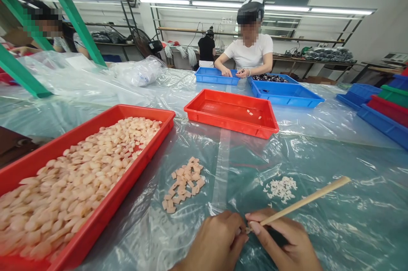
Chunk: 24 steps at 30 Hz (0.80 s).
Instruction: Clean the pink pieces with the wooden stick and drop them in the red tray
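My right hand is closed around a thin flat wooden stick, its far end slanting up to the right. My left hand is closed in a pinch right beside it, at the stick's lower tip. A small pale piece shows between the two hands; its kind is mostly hidden by the fingers. Beyond my left hand lies a loose pile of small pinkish-beige square pieces. A heap of small white bits sits beyond my right hand.
At left stands a red tray full of pale oval pieces. Another red tray holds a few pieces. Blue trays stand before a co-worker. Stacked trays are at right; a green frame post rises at left.
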Tool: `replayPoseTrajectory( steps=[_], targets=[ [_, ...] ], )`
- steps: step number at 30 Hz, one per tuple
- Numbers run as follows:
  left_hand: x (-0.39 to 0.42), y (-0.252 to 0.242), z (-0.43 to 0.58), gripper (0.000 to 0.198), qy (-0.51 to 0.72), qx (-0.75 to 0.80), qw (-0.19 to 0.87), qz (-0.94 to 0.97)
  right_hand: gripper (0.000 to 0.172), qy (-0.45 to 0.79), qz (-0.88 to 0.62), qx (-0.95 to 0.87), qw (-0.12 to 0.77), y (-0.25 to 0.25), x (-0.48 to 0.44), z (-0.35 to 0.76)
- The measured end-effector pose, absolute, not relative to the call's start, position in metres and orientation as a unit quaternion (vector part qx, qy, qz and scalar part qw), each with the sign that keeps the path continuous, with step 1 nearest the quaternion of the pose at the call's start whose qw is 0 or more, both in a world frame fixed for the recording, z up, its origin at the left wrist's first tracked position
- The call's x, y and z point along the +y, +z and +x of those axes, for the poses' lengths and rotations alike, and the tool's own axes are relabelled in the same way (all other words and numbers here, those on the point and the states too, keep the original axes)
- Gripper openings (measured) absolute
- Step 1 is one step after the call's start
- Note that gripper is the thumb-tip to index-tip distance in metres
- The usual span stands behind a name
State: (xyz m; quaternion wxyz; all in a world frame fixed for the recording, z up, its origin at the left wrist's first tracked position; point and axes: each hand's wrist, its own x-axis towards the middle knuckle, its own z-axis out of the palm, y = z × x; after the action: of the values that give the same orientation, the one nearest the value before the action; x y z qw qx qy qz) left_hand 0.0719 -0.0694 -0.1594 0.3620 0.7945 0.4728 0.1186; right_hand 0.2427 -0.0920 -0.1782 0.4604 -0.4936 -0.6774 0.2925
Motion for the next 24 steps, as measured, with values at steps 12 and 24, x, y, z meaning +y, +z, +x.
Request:
replayPoseTrajectory(
  steps=[12,24],
  targets=[
    [-0.0691,-0.159,0.0724,0.015,0.134,0.475,0.383,0.781,0.021,0.288,-0.467,-0.731,0.406,-0.1747,-0.0924,0.2422],
    [-0.0692,-0.1597,0.0714,0.012,0.149,0.493,0.401,0.757,0.018,0.264,-0.469,-0.702,0.466,-0.1782,-0.0938,0.2413]
  ],
)
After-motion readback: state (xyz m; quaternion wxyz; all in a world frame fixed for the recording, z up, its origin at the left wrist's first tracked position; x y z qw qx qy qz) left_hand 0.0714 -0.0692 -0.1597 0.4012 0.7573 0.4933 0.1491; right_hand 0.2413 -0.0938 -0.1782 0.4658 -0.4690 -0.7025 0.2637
